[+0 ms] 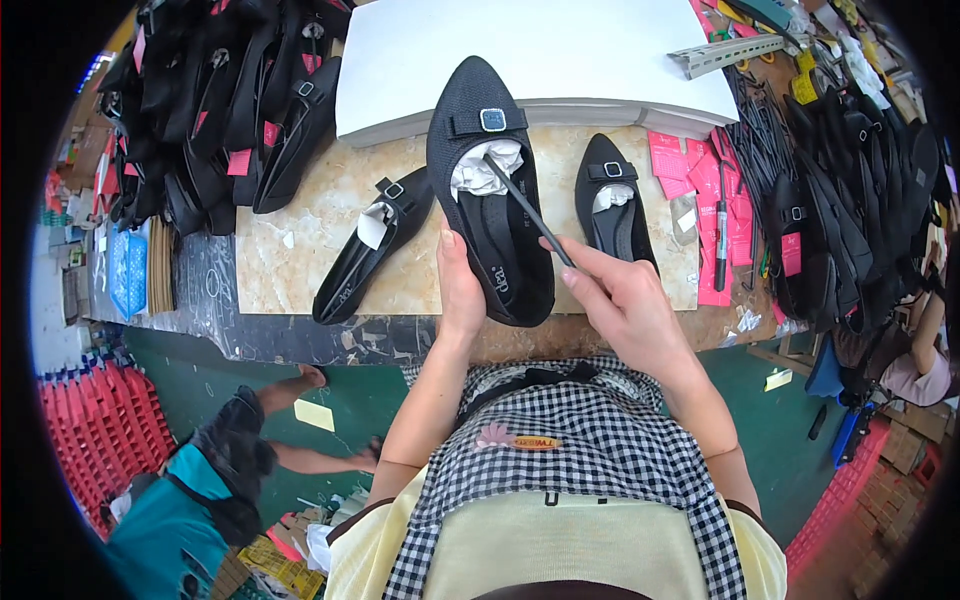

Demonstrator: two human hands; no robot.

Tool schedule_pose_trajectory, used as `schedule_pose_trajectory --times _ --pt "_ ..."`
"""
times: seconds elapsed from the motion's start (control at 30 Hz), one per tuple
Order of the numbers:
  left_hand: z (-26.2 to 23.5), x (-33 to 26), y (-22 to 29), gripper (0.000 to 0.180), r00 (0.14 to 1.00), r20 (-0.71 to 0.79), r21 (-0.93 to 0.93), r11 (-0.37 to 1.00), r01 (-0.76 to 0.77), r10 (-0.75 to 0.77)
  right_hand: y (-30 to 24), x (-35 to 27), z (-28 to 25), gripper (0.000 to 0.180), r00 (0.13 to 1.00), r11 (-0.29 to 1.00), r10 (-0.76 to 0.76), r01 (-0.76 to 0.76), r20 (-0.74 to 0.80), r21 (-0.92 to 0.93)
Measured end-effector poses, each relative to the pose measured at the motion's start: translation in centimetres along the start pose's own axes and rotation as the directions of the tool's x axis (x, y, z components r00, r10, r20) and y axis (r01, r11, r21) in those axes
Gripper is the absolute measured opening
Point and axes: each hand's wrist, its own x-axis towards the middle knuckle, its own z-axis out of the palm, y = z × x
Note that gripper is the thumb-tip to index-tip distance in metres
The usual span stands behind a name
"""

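Observation:
My left hand (460, 285) is wrapped round the heel end of a black pointed flat shoe (472, 95), held up over the table with its toe away from me. A square buckle on a bow sits across its vamp, and crumpled white paper (488, 170) fills the toe. In my right hand (628, 305) is a thin dark rod (528, 208), pinched near its lower end, its far tip against the paper. Two similar shoes lie on the board: one tilted shoe (372, 245) to the left and another shoe (612, 200) to the right, both with white paper inside.
Piles of black shoes (215, 110) at left and more shoes (850, 200) at right flank the marbled board (290, 250). Behind it stands a white box (420, 60). Pink cards (740, 220), a marker (721, 245) and dark rods (765, 130) lie rightward. Another person (190, 500) is lower left.

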Motion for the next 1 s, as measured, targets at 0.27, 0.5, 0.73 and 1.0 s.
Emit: schedule_pose_trajectory --times 0.27,0.5,0.73,1.0 --pt "1.4 -2.9 -2.5 0.077 0.986 -0.079 -0.084 0.987 0.139 -0.145 0.7 2.1 3.1 0.027 0.878 0.927 -0.344 0.261 -0.332 -0.271" --pt "2.1 -2.5 -2.6 0.074 0.936 -0.167 -0.087 0.950 0.300 -0.311 3.7 1.0 5.0 0.031 0.949 0.945 -0.212 0.138 -0.234 -0.297" --pt "1.8 -1.2 0.4 0.068 0.891 -0.167 -0.208 0.899 0.386 -0.421 3.6 -3.1 -2.5 0.034 0.988 0.988 0.086 -0.101 0.124 0.119" --pt "2.7 -2.2 -2.7 0.070 0.940 -0.091 -0.144 0.938 0.315 -0.330 2.8 -1.5 -0.7 0.025 0.991 0.986 0.127 -0.132 0.051 0.100"
